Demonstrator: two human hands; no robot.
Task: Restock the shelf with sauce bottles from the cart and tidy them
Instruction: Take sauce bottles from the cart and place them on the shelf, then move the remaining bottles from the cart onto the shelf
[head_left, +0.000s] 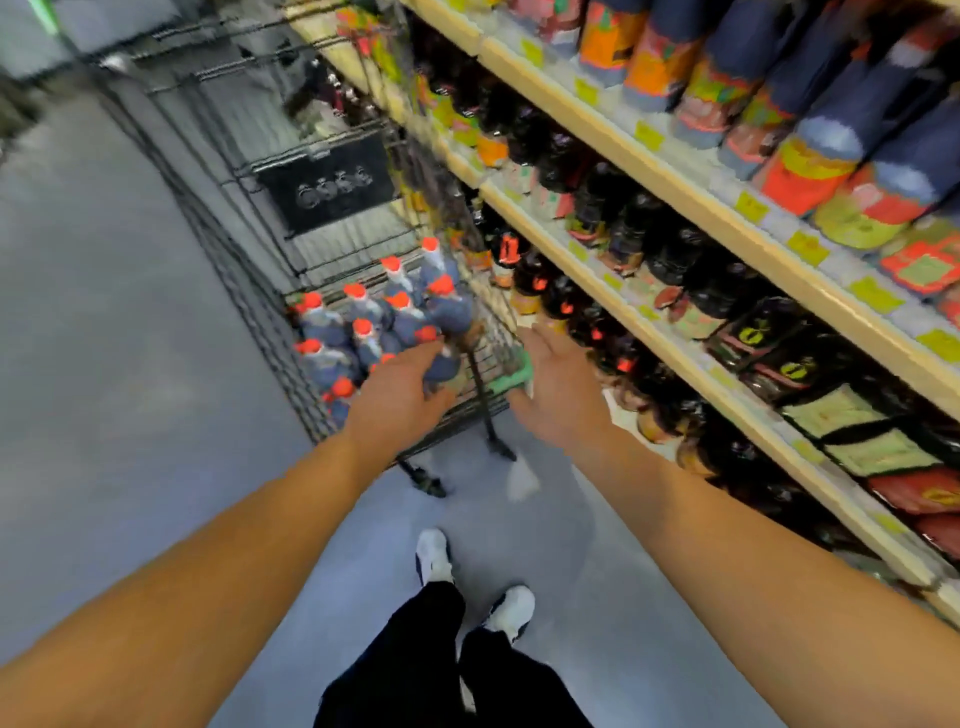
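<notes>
Bottles (374, 332) stand packed in the cart (249, 291); your left hand (400, 395) closes on one at its near end, your right hand (558, 387) hovers open beside the cart. Yank carelessly and neighbours may topple.

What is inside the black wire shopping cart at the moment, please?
The black wire shopping cart holds a cluster of upright red-capped, blue-labelled sauce bottles at its near end. The left hand covers the nearest bottles, so their number is unclear.
</notes>
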